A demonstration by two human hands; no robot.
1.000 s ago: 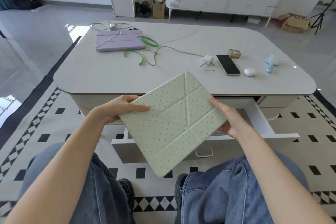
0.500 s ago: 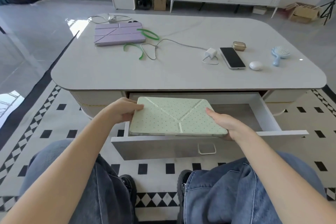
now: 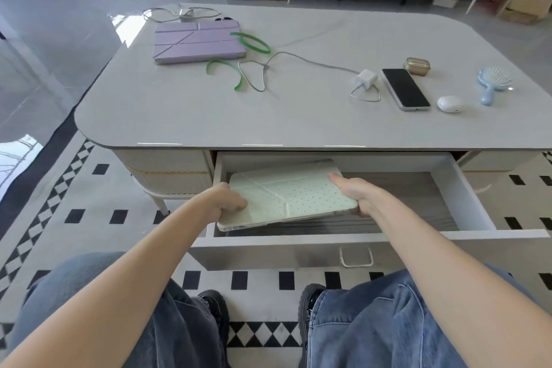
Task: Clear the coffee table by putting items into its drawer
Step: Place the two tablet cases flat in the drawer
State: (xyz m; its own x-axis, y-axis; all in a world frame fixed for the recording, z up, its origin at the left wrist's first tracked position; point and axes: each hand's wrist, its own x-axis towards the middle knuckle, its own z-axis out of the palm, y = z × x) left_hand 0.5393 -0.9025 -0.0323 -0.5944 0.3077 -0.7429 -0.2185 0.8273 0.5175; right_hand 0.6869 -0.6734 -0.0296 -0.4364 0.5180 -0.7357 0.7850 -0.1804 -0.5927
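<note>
- The green dotted tablet case (image 3: 286,197) is now down between the walls of the open drawer (image 3: 466,197), in its left part. A second ago it was held tilted in the air in front of the table, then level over the drawer mouth.
- Its far edge is tucked under the tabletop overhang. Whether the near edge is resting on the drawer floor cannot be told.
- The case is gripped on both sides. The left hand (image 3: 225,203) is curled over the near-left edge, and the right hand (image 3: 355,191) is clamped on the right edge with the thumb on top.
- Judged: the first item is nearly stowed, with only the release left. The right part of the drawer shows bare floor for the smaller things.
- Left on the coffee table (image 3: 298,122): a purple tablet case (image 3: 197,42), green bands (image 3: 251,42), a white charger (image 3: 366,79) with its cable, a phone (image 3: 405,89), a gold earbud case (image 3: 417,66), a white earbud case (image 3: 449,104) and a blue hairbrush (image 3: 493,84).
- A second looped cable (image 3: 179,13) is noted at the far edge.
- Nothing is seen blocking the drawer. The trailing charger cable is judged likely to snag or drag its neighbours.
</note>
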